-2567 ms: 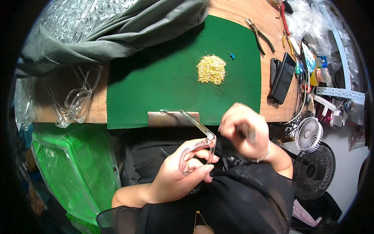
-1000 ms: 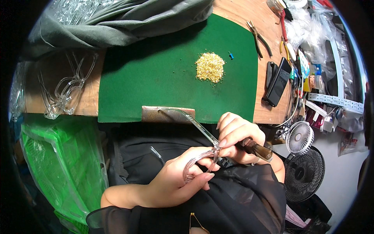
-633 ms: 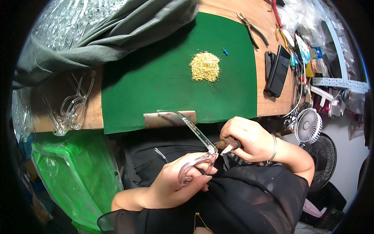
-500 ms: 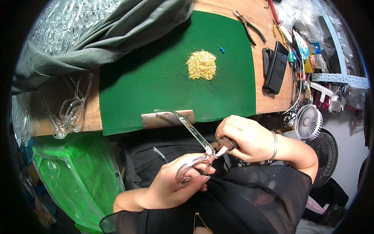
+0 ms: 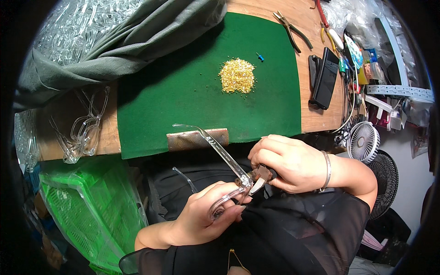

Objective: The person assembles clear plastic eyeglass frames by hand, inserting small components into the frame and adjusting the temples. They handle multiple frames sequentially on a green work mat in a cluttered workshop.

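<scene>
My left hand (image 5: 206, 211) is closed around a clear plastic eyeglass frame (image 5: 223, 156), whose one temple points up and left over the table edge. The other temple's end sticks out above my left wrist. My right hand (image 5: 289, 164) grips a tool (image 5: 262, 173) with a brown, block-like head and a pale tip; its handle is hidden in my palm. The tool's head meets the frame at the hinge corner. On the green mat (image 5: 160, 105) lies a heap of tiny gold-coloured pieces (image 5: 237, 76), with a blue push pin (image 5: 260, 57) beside it.
A ridged strip (image 5: 197, 140) sits at the mat's front edge. More clear frames (image 5: 85, 130) lie to the left, by grey cloth (image 5: 128, 50). Pliers (image 5: 293, 33) and a black phone (image 5: 325, 79) are on the right. A green basket (image 5: 91, 206) stands below left.
The eyeglass frame has turned slightly, its temple end shifting left and up. My right hand and the tool have tilted a little with it.
</scene>
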Motion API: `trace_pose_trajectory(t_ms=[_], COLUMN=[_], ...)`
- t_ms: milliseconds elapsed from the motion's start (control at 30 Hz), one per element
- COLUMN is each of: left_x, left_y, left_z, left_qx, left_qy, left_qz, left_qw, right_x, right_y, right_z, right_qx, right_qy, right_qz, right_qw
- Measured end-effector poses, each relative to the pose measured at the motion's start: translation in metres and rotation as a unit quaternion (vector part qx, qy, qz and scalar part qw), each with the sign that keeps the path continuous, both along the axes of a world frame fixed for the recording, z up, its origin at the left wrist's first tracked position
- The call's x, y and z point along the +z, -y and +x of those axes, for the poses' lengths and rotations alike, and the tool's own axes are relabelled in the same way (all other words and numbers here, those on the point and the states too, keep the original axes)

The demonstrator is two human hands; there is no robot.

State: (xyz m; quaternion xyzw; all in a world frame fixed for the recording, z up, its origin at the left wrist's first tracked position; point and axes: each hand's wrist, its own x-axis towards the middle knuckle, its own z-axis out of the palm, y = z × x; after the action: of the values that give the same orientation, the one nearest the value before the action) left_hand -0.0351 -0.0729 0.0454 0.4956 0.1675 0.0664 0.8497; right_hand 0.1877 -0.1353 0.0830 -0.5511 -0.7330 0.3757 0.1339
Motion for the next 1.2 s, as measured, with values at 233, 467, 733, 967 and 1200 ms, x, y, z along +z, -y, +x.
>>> trace_pose_trajectory(t_ms=[233, 467, 733, 967, 1200], left_x=[0.002, -0.001, -0.002, -0.002, -0.006], left_y=[-0.002, 0.001, 0.000, 0.000, -0.001], left_z=[0.005, 0.005, 0.009, 0.009, 0.009], left_qx=[0.026, 0.044, 0.056, 0.049, 0.058], left_qy=[0.015, 0.005, 0.033, 0.028, 0.049], left_qz=[0.174, 0.234, 0.296, 0.332, 0.332], left_qw=[0.984, 0.971, 0.953, 0.941, 0.940], right_x=[0.001, -0.001, -0.012, -0.016, -0.017], right_y=[-0.001, 0.001, 0.006, 0.009, 0.006], right_z=[0.001, -0.001, -0.005, -0.004, -0.002], right_qx=[0.019, 0.015, -0.014, -0.013, -0.005], right_qy=[-0.004, 0.007, 0.016, 0.041, 0.046], right_qz=[-0.002, 0.034, 0.097, 0.123, 0.143], right_qw=[1.000, 0.999, 0.995, 0.991, 0.989])
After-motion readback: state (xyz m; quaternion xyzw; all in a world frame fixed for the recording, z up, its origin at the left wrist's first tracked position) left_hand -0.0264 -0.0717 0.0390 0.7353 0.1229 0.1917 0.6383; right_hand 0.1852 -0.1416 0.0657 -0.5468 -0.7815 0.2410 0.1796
